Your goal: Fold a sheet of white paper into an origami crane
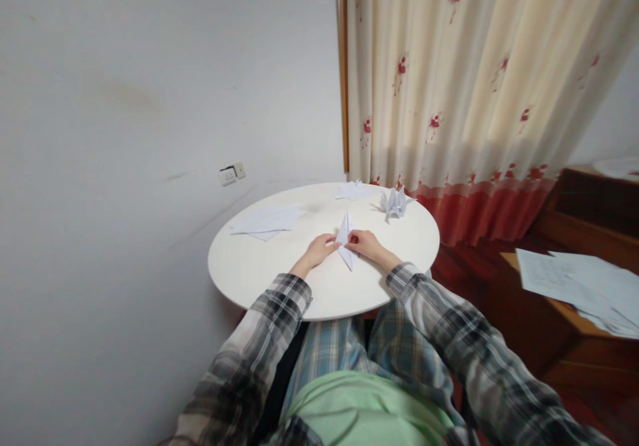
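Note:
A folded piece of white paper [348,225], a narrow diamond with points toward and away from me, lies on the round white table [259,273]. From the left, my left hand [320,249] holds its edge with thumb and fingers. My right hand [367,242] has its fingers curled in a pinch on the paper's right side, near the middle. The spot under the right fingertips is partly hidden. Farther back on the right stand folded white paper figures [394,203], possibly cranes.
Flat white sheets [269,220] lie on the table's left side, and more paper [352,190] at its back edge. A wall with a socket [227,176] is at left, a curtain [439,86] behind. Papers [574,279] cover a wooden cabinet at right.

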Demonstrator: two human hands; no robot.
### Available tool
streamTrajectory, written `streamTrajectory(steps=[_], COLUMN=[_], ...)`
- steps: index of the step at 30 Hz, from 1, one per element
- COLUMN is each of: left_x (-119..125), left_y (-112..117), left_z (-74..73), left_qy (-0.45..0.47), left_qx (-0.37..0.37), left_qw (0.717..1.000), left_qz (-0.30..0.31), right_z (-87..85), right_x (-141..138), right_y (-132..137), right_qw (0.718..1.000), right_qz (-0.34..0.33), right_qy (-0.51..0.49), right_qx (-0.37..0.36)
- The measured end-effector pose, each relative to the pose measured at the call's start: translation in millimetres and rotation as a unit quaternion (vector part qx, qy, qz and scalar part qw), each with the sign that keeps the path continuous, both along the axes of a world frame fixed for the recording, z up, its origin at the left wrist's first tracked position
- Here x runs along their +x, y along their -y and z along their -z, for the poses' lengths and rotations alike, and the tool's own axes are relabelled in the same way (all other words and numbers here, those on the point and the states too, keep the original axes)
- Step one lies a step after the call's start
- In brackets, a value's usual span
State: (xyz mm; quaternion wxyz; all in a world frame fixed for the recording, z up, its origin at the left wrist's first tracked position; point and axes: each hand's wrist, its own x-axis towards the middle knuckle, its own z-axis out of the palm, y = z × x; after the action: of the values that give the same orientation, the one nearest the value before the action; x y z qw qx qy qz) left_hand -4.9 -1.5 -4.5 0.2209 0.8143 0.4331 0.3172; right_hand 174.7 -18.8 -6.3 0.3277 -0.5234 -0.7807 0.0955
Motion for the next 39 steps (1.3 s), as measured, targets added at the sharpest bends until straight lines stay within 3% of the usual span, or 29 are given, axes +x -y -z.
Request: streamTrajectory(steps=[8,15,19,23,26,33,39], left_x=[-0.3,-0.3,-0.4,0.1,0.2,-0.4,1.0], left_y=[-9.4,-11.8,-10.5,-11.0,-12.0,-10.4,-7.4], left_z=[6.4,11.4,11.0,12.1,13.2,12.7,12.1], left_qy=[0.095,0.122,0.116,0.109,0.105,0.108,0.114], left_qx=[-0.014,-0.019,-0.020,-0.021,-0.020,-0.014,-0.022], left_qw=[0.995,0.991,0.992,0.992,0.993,0.994,0.993], left_qz=[-0.035,-0.044,-0.043,-0.054,-0.052,-0.030,-0.012], right_z=[-3.7,-4.9,-5.8,-4.1,-0.1,-0.2,-6.1], right_x=[-0.6,-1.9,-2.0,-0.6,-0.5,-3.4,-2.7], right_y=[4.7,9.1,11.1,6.9,2.7,6.6,10.7], right_qw=[1.000,0.999,0.999,0.988,0.981,0.995,0.997], right_qz=[-0.022,-0.030,0.009,0.078,0.060,0.005,-0.002], right_qy=[-0.002,0.011,-0.025,-0.079,-0.112,-0.094,-0.075], right_qx=[0.005,0.022,0.044,0.111,0.148,0.041,0.020])
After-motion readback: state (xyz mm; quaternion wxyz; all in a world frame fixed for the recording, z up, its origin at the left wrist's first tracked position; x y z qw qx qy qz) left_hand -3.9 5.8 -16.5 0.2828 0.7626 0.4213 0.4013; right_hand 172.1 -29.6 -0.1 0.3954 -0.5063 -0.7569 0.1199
